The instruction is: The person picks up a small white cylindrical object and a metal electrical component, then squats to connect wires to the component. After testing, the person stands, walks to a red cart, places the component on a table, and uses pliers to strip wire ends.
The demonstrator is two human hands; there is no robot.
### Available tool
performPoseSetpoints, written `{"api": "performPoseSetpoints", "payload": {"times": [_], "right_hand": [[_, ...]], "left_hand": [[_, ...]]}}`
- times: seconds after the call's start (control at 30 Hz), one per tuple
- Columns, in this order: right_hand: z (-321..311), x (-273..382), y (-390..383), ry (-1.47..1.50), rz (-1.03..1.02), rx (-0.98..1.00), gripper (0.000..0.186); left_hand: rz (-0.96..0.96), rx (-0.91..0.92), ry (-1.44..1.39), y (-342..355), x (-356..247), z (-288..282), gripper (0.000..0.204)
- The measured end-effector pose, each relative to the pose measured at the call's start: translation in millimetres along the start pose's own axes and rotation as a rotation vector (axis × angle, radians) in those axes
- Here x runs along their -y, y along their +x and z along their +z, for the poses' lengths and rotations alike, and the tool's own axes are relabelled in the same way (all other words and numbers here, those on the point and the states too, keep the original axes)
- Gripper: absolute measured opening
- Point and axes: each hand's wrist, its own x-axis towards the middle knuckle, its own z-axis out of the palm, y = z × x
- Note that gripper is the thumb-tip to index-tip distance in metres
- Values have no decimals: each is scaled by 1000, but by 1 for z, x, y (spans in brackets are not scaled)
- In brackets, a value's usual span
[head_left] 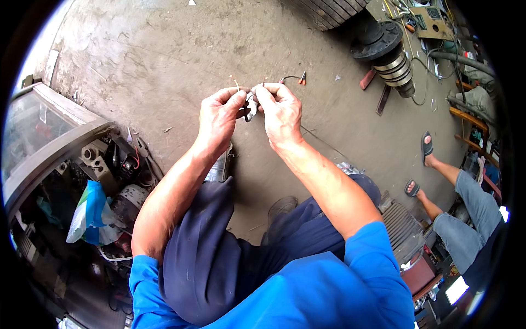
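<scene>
Both of my hands are raised close together over the floor, fingertips nearly meeting. My left hand (219, 112) is closed in a pinch on a thin wire (237, 84), whose pale end pokes up past the thumb. Facing it, my right hand (282, 112) is also pinched closed; a short dark tip shows above its fingers, most of it hidden. A whitish, shiny piece (252, 108) and a dark curved part show in the gap between the hands. Behind the right fingers, a clip with orange grips (302, 80) lies on the floor on a dark lead.
At left stands a glass-topped case (71, 118) above piled machine parts and a blue-white plastic bag (90, 214). A large ribbed cylinder (326, 11) and a shaft with a flange (383, 49) lie at far right. Another person's sandalled feet (427, 145) are at right, near a finned motor housing (402, 230).
</scene>
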Motion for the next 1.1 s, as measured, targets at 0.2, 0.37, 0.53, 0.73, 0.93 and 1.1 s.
{"api": "performPoseSetpoints", "payload": {"times": [0.2,0.37,0.53,0.73,0.93,1.1], "right_hand": [[-10,-2,-1,-96,-24,14,9],[-12,-4,-1,-191,-105,59,9],[-14,-1,-3,-223,-120,83,10],[-17,-6,5,-263,-65,47,12],[-16,-2,5,-280,105,10,13],[-20,-9,12,-268,219,-85,13]], "left_hand": [[307,-118,434,10,19,-2,25],[367,-124,667,7,13,6,21],[458,-116,729,6,15,10,18],[502,-125,758,4,17,11,16],[499,-122,721,4,17,9,15],[397,-107,568,5,18,8,17]]}}
